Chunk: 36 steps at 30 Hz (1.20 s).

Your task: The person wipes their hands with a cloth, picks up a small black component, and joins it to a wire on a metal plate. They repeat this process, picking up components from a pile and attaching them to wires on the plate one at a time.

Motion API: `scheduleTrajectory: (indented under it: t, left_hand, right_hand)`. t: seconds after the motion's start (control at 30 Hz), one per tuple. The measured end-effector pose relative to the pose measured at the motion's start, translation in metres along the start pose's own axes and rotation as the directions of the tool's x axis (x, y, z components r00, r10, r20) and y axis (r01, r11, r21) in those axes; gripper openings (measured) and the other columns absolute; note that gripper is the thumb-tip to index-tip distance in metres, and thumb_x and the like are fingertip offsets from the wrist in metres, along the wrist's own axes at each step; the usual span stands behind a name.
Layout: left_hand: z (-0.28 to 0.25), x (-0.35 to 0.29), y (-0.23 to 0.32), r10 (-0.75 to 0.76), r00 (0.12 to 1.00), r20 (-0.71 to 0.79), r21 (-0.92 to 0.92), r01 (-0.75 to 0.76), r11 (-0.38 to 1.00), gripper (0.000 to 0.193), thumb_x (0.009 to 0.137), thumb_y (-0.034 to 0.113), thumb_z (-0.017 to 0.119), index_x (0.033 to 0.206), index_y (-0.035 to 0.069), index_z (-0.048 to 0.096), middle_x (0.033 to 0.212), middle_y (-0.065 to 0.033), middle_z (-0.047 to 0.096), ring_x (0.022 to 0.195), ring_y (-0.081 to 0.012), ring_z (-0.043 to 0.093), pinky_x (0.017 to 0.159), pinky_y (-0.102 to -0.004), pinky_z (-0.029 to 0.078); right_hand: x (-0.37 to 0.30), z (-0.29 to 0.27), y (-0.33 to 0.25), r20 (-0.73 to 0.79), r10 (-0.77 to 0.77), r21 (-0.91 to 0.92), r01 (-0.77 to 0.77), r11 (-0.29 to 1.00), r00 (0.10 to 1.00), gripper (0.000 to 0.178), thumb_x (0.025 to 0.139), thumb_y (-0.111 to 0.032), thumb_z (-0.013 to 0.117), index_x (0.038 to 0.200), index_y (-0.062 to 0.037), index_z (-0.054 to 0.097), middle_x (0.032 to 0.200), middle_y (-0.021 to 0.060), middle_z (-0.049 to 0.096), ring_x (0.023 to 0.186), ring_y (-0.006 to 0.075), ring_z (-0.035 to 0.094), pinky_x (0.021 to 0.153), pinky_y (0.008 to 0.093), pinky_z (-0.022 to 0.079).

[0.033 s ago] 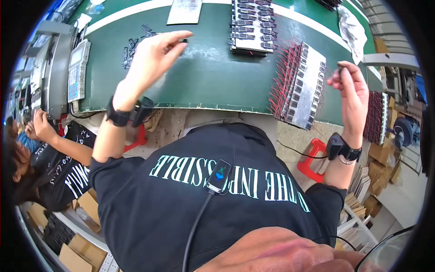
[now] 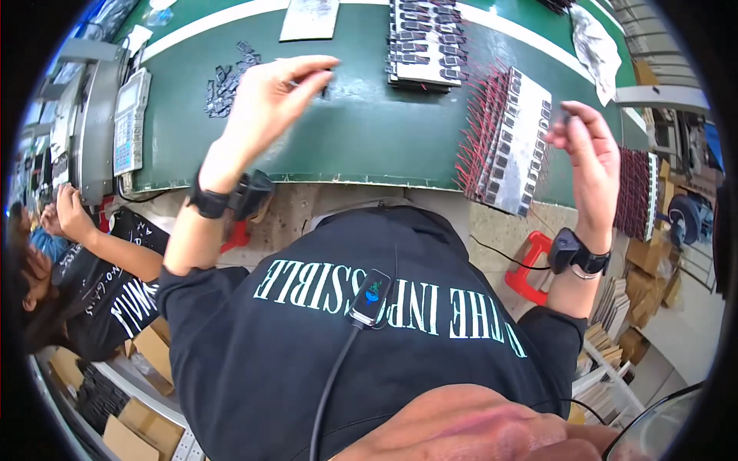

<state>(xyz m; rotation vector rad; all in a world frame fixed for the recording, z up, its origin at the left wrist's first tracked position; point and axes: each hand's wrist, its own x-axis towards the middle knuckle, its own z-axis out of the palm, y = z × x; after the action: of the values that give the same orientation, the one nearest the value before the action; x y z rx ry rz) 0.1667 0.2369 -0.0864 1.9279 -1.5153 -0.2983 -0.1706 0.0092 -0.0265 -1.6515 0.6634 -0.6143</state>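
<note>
My left hand (image 2: pixel 269 96) is over the green table, thumb and forefinger closed around a small black part that shows only in part at the fingertips. Just left of it lies a loose heap of small black parts (image 2: pixel 223 94). My right hand (image 2: pixel 593 154) pinches another small dark part (image 2: pixel 567 118), mostly hidden by the fingers. It hovers off the right edge of a tilted stack of pale boards (image 2: pixel 516 142). Rows of black pieces line both long sides of the top board, and thin red wires (image 2: pixel 478 146) stick out from the stack's left side.
Another stack of boards with black pieces (image 2: pixel 427 46) stands at the far middle, beside a bare pale board (image 2: pixel 309 19). A grey keypad device (image 2: pixel 131 119) is at the left. More red-wired boards (image 2: pixel 637 192) sit at right. A person (image 2: pixel 92 253) works at my left.
My left hand has shifted slightly right, away from the heap. My right hand has moved a little left, closer to the tilted stack. Both stay pinched.
</note>
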Motion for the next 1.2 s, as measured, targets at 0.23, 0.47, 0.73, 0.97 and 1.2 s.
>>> scheduleTrajectory:
  t: [0.23, 0.47, 0.73, 0.97, 1.2]
  left_hand:
    - [0.085, 0.016, 0.084, -0.206, 0.972, 0.115, -0.847, 0.204, 0.490, 0.020, 0.099, 0.011, 0.063, 0.114, -0.001, 0.067, 0.091, -0.0068, 0.073, 0.078, -0.0123, 0.070, 0.069, -0.0243, 0.058]
    - [0.108, 0.014, 0.110, -0.238, 0.968, 0.085, -0.923, 0.166, 0.346, 0.017, 0.098, 0.010, 0.065, 0.108, -0.004, 0.064, 0.090, -0.0111, 0.072, 0.077, -0.0150, 0.071, 0.069, -0.0265, 0.059]
    - [0.116, 0.002, 0.118, -0.227, 0.971, 0.074, -0.951, 0.137, 0.276, 0.014, 0.100, 0.009, 0.061, 0.105, -0.005, 0.059, 0.091, -0.0148, 0.072, 0.084, -0.0190, 0.073, 0.073, -0.0283, 0.061]
    - [0.125, -0.008, 0.121, -0.270, 0.954, 0.132, -0.966, 0.185, 0.183, 0.016, 0.103, 0.010, 0.056, 0.108, -0.005, 0.056, 0.095, -0.0167, 0.071, 0.087, -0.0205, 0.073, 0.077, -0.0298, 0.062]
    - [0.134, -0.015, 0.130, -0.280, 0.956, 0.090, -0.976, 0.141, 0.167, 0.016, 0.103, 0.010, 0.056, 0.109, -0.005, 0.055, 0.095, -0.0161, 0.071, 0.087, -0.0194, 0.073, 0.077, -0.0291, 0.062]
  right_hand:
    - [-0.021, 0.066, 0.002, 0.115, 0.099, 0.154, -0.116, 0.981, 0.988, 0.022, 0.099, -0.008, 0.060, 0.119, 0.0023, 0.061, 0.102, 0.0075, 0.067, 0.089, 0.0130, 0.066, 0.086, 0.0280, 0.053]
    - [-0.035, 0.084, 0.015, 0.054, 0.094, 0.279, -0.105, 0.954, 0.994, 0.021, 0.097, -0.007, 0.064, 0.115, 0.0028, 0.062, 0.103, 0.0082, 0.068, 0.087, 0.0137, 0.068, 0.082, 0.0270, 0.055]
    - [-0.042, 0.095, 0.024, -0.117, 0.023, 0.140, -0.006, 0.990, 0.993, 0.019, 0.095, -0.006, 0.067, 0.112, 0.0032, 0.064, 0.101, 0.0071, 0.068, 0.083, 0.0118, 0.067, 0.079, 0.0239, 0.054]
    - [-0.046, 0.101, 0.028, -0.201, -0.049, -0.119, 0.025, 0.993, 0.978, 0.011, 0.093, -0.007, 0.068, 0.102, -0.0008, 0.069, 0.090, 0.0030, 0.071, 0.078, 0.0068, 0.066, 0.070, 0.0211, 0.053]
    - [-0.057, 0.095, 0.022, -0.144, -0.083, -0.286, 0.039, 0.958, 0.986, 0.014, 0.093, -0.008, 0.068, 0.106, -0.0024, 0.068, 0.097, 0.0021, 0.069, 0.078, 0.0077, 0.064, 0.073, 0.0224, 0.053]
